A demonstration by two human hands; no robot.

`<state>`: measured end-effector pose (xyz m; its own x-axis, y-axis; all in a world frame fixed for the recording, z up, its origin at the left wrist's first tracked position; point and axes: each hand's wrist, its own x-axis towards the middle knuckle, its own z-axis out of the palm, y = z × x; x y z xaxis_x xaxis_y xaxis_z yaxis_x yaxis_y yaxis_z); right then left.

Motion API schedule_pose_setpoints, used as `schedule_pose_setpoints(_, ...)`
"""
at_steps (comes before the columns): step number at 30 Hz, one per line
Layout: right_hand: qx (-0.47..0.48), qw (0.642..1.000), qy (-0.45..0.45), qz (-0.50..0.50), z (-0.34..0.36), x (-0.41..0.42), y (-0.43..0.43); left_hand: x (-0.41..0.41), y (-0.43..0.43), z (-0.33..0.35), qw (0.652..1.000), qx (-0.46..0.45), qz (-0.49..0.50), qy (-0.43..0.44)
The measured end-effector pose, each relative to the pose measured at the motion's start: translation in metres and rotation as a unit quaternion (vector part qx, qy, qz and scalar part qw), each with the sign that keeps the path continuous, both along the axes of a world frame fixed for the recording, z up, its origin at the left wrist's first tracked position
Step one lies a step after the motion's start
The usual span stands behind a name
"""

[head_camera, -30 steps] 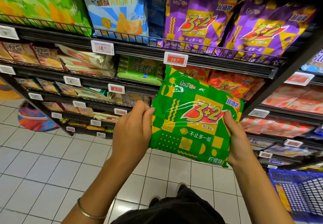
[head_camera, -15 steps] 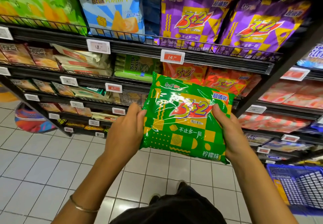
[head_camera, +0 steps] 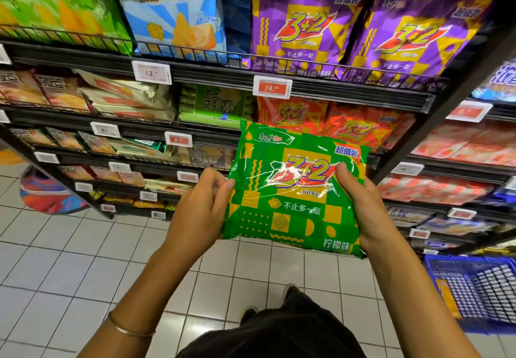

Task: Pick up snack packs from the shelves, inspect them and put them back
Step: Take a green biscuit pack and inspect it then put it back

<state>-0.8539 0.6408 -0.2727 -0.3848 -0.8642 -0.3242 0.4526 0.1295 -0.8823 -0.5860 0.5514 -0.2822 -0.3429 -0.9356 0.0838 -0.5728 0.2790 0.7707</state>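
Head view: a green pack (head_camera: 293, 190) marked "3+2" is held face-up in front of the shelves (head_camera: 335, 89), above the tiled floor (head_camera: 83, 260), clear of every shelf. The left hand (head_camera: 199, 212) grips the pack's left edge, its fingers curled round that edge with the thumb lying along the front near the upper corner. The right hand (head_camera: 363, 212) grips the pack's right edge, thumb pressed on the front beside the red "3+2" logo, the other fingers hidden behind the pack. Neither hand is loose; both clasp the pack between them. A thin bracelet (head_camera: 131, 329) sits on the left forearm, below and left of the pack.

Just behind the pack's top edge lie orange packs (head_camera: 349, 126) of the same brand on a shelf. Above those, behind a wire rail, stand purple packs (head_camera: 363, 31). A red price tag (head_camera: 272, 88) hangs on the shelf edge above the pack. Up and left of the pack is a blue bag (head_camera: 173, 14). Down and right of the pack, on the floor, is a blue basket (head_camera: 474, 290).
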Motion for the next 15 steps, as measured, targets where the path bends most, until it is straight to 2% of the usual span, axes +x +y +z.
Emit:
schedule_pose_setpoints(2, -0.004, 1.0, 0.013, 0.0, 0.004, -0.002, -0.001, -0.001, -0.002, 0.004, 0.998, 0.043, -0.013, 0.04)
schedule_pose_setpoints(4, -0.006, 1.0, 0.027, 0.007, 0.009, -0.001, -0.001, -0.008, -0.003, 0.01, 0.986, 0.115, -0.027, 0.119)
schedule_pose_setpoints(6, -0.007, 0.999, 0.042, 0.019, 0.014, 0.004, -0.002, -0.018, -0.003, 0.015, 0.954, 0.211, -0.029, 0.21)
schedule_pose_setpoints(8, -0.005, 0.998, 0.057, 0.03, 0.018, 0.01, -0.003, -0.026, -0.001, 0.015, 0.923, 0.296, -0.002, 0.245)
schedule_pose_setpoints(11, 0.007, 0.998, 0.046, 0.048, 0.024, 0.013, -0.003, -0.031, -0.001, 0.009, 0.916, 0.3, 0.044, 0.264)
schedule_pose_setpoints(15, 0.029, 0.99, 0.125, 0.055, 0.026, 0.012, -0.004, -0.024, -0.001, -0.002, 0.899, 0.302, 0.064, 0.311)
